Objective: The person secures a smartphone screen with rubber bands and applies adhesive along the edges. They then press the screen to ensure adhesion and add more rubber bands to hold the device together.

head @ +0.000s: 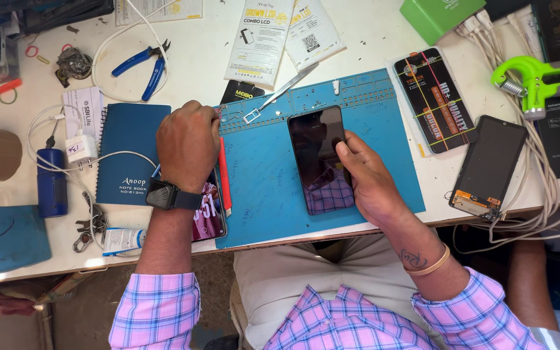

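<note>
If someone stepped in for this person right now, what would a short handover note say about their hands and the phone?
Left hand: closed in a fist at the left edge of the blue work mat; whether it grips anything cannot be seen.
Right hand: holds the dark smartphone by its right edge, thumb on the glass.
The phone lies screen up on the mat, screen dark. A SIM tray and metal tweezers lie at the mat's top. A loose display panel lies on the table to the right.
Done or left: the phone looks closed; more cannot be told.
</note>
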